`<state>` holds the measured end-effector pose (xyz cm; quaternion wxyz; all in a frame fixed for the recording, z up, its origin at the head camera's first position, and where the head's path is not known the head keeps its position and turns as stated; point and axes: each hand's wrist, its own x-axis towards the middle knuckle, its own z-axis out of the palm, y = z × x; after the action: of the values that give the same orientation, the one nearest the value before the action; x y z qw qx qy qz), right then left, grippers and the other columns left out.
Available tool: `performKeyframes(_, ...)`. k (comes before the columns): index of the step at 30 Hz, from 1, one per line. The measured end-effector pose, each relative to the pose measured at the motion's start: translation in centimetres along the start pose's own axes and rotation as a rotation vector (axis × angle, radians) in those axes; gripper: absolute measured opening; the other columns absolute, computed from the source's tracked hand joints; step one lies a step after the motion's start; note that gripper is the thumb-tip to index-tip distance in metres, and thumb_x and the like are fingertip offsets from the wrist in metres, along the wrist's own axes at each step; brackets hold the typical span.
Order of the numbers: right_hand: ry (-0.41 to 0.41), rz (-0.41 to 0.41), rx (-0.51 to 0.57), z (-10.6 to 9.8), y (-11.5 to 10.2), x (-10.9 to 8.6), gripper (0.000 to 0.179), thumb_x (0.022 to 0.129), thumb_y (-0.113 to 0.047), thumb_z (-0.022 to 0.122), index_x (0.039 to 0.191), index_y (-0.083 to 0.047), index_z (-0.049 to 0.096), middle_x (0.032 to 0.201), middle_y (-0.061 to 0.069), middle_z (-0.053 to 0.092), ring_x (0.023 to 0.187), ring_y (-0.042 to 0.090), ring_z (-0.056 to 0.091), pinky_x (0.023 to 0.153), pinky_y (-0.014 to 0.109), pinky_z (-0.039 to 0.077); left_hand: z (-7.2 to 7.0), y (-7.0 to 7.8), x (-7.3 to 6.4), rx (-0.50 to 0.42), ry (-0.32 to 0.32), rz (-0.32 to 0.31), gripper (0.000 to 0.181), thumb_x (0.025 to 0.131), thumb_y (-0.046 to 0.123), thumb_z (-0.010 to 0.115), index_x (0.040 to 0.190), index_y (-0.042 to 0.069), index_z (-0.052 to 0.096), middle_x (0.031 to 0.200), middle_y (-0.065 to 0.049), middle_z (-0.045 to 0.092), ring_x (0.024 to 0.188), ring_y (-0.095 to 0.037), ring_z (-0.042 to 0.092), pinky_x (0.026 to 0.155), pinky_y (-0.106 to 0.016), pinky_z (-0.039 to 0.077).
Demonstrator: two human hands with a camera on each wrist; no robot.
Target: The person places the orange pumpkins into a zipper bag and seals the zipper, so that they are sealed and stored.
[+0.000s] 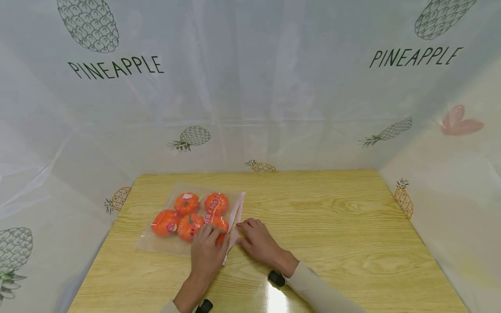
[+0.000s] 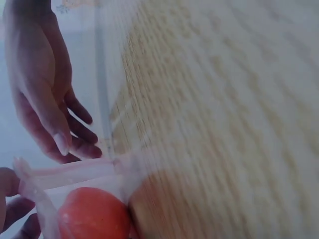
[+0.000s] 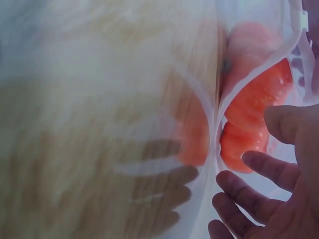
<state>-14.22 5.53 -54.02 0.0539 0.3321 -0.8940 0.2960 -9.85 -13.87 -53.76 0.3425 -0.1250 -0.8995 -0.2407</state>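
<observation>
A clear zip bag (image 1: 150,245) with pink print and a pink strip along its mouth lies on the left of the table. Inside are several orange-red tomatoes (image 1: 162,224), shiny and ribbed. My left hand (image 1: 207,250) pinches the bag's near edge by the mouth, thumb and fingers overlapping the closest tomato. At the mouth's right side is my right hand (image 1: 260,241), its fingers loosely spread and pointing at the pink strip. In the right wrist view the mouth gapes, with a small white slider (image 3: 304,21) at its upper end.
The wooden table (image 1: 332,226) extends to the right of the bag. A whitish sheet (image 1: 254,87) printed with pineapples hangs behind it and at both sides. A black wrist strap piece (image 1: 276,278) shows at my right sleeve.
</observation>
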Motion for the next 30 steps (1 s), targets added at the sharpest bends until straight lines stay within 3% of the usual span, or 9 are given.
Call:
performKeyframes(6, -0.015, 0.013, 0.0, -0.6, 0.3, -0.4, 0.039, 0.099, -0.017, 0.073, 0.134, -0.001, 0.066, 0.123, 0.014, 0.066, 0.114, 0.032, 0.061, 0.1, 0.051, 0.048, -1.3, -0.1, -0.6, 0.014, -0.112, 0.031, 0.029, 0.074, 0.016, 0.094, 0.092, 0.011, 0.072, 0.086, 0.002, 0.057, 0.077, -0.016, 0.05, 0.067, -0.034, 0.042)
performKeyframes(15, -0.022, 0.036, 0.0, -1.3, 0.7, -1.2, 0.041, 0.099, -0.018, 0.074, 0.136, -0.001, 0.064, 0.125, 0.013, 0.065, 0.116, 0.032, 0.06, 0.101, 0.052, 0.048, -2.8, -1.5, -1.4, 0.046, -0.281, 0.171, 0.057, 0.067, 0.038, 0.097, 0.111, 0.014, 0.071, 0.104, 0.004, 0.059, 0.092, -0.015, 0.053, 0.082, -0.037, 0.05)
performKeyframes(23, -0.017, 0.042, 0.018, -1.5, 1.0, -1.9, 0.043, 0.099, -0.016, 0.074, 0.137, 0.001, 0.062, 0.126, 0.013, 0.065, 0.116, 0.031, 0.06, 0.102, 0.051, 0.048, -3.3, -2.0, -1.6, 0.096, -0.339, 0.274, 0.08, 0.058, 0.054, 0.098, 0.119, 0.013, 0.067, 0.115, 0.001, 0.06, 0.103, -0.02, 0.059, 0.092, -0.041, 0.052)
performKeyframes(26, -0.02, 0.046, 0.021, -1.6, 1.1, -2.0, 0.043, 0.099, -0.016, 0.074, 0.137, 0.0, 0.062, 0.126, 0.013, 0.064, 0.116, 0.031, 0.059, 0.102, 0.051, 0.047, -3.3, -2.0, -1.5, 0.112, -0.349, 0.303, 0.08, 0.058, 0.053, 0.099, 0.12, 0.013, 0.067, 0.115, 0.001, 0.061, 0.104, -0.021, 0.06, 0.092, -0.041, 0.052)
performKeyframes(30, -0.025, 0.057, 0.025, -1.7, 1.2, -2.1, 0.043, 0.099, -0.016, 0.074, 0.137, -0.001, 0.062, 0.126, 0.013, 0.064, 0.117, 0.031, 0.059, 0.102, 0.052, 0.047, -3.1, -2.1, -1.3, 0.13, -0.327, 0.342, 0.068, 0.061, 0.04, 0.098, 0.115, 0.012, 0.067, 0.113, 0.0, 0.063, 0.103, -0.021, 0.062, 0.09, -0.04, 0.053)
